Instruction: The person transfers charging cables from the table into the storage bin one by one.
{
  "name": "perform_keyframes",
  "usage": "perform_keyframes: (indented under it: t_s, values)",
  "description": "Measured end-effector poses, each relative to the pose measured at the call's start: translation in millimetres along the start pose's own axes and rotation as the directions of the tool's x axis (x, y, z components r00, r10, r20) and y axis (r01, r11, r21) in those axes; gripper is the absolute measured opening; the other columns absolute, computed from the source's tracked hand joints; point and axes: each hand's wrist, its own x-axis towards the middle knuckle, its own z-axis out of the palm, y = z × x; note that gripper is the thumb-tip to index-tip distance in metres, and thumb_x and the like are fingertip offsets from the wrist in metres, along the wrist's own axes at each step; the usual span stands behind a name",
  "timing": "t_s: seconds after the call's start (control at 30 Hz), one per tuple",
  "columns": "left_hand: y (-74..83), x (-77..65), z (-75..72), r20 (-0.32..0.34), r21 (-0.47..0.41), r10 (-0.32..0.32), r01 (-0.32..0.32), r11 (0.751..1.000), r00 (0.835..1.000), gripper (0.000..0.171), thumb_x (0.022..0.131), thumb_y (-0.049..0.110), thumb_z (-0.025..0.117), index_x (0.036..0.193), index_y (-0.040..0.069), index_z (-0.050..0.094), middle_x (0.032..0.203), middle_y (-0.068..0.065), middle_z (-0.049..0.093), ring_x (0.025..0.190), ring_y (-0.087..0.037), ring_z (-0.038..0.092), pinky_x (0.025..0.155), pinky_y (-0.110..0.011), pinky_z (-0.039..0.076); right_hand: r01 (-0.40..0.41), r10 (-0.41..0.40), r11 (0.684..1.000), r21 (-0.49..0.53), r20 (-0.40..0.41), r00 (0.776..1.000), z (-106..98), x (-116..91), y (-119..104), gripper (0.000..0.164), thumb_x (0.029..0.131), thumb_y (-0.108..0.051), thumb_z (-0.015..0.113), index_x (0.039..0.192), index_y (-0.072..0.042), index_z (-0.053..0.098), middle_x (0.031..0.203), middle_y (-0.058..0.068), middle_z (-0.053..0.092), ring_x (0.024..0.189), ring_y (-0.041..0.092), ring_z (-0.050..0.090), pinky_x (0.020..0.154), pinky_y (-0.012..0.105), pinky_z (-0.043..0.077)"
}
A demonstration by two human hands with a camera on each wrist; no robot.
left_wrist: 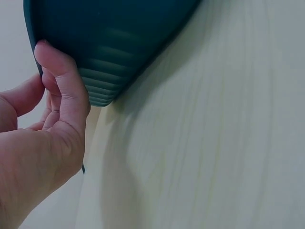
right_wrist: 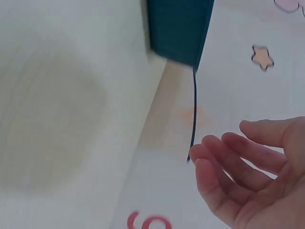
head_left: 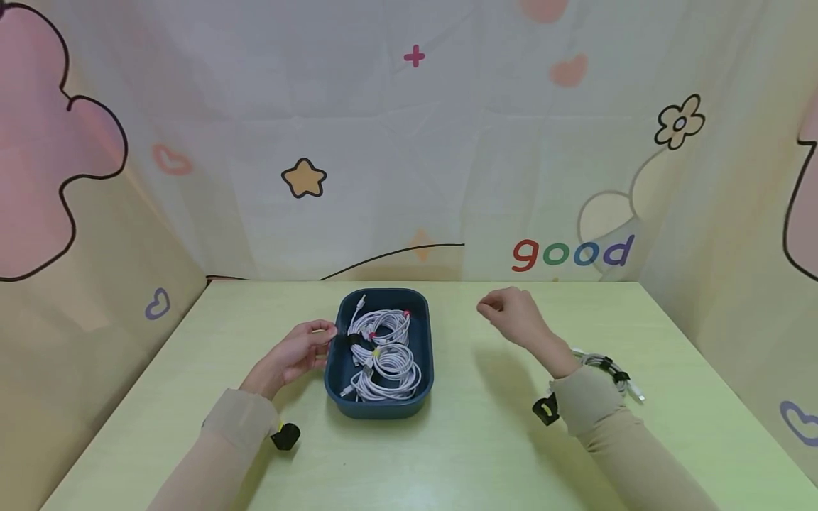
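Note:
A dark blue plastic bin (head_left: 380, 409) stands on the table with coiled white charging cables (head_left: 388, 369) inside, bearing red, yellow and black ties. At the bin's left rim, my left hand (head_left: 305, 353) pinches the edge between thumb and fingers; the left wrist view shows the fingers against the ribbed outer wall (left_wrist: 102, 76). My right hand (head_left: 514, 316) is raised to the right of the bin, apart from it. Its fingers (right_wrist: 233, 160) are loosely bent, with nothing between them. Partly hidden behind the right forearm lies another coiled white cable (head_left: 610, 369) with black straps.
The pale wooden table (head_left: 447, 461) ends at the back against a printed fabric backdrop (head_left: 383, 142), with more fabric on both sides. A black wrist device (head_left: 285, 436) sits at the left cuff, another wrist device (head_left: 546, 409) at the right cuff.

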Motion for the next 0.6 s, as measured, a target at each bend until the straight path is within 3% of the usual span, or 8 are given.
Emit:
perform_keyframes:
  t_s: [0.3,0.6]
  values:
    - [-1.0,1.4,-0.2,0.012,-0.018,0.01,-0.01,1.0,1.0,0.017,0.101,0.016,0.05,0.114,0.007,0.046,0.084,0.002,0.061,0.072,-0.011,0.061,0.064,-0.025,0.055,-0.111,0.109,0.986,-0.126,-0.021,0.994,-47.1,-19.1,57.9,0.029,0.095,-0.015,0.056,0.11,0.008,0.066,0.107,0.026,0.068,0.094,0.039,0.066,0.081,0.05,0.053]
    - [-0.9,1.5,-0.5,0.01,-0.015,0.012,-0.012,1.0,1.0,0.016,0.101,0.016,0.049,0.114,0.007,0.047,0.083,0.002,0.06,0.071,-0.011,0.06,0.064,-0.025,0.055,-0.226,0.25,0.946,-0.231,0.08,0.965,-75.2,-36.2,103.5,0.034,0.091,-0.012,0.058,0.113,0.013,0.06,0.109,0.032,0.064,0.097,0.047,0.061,0.078,0.051,0.051]
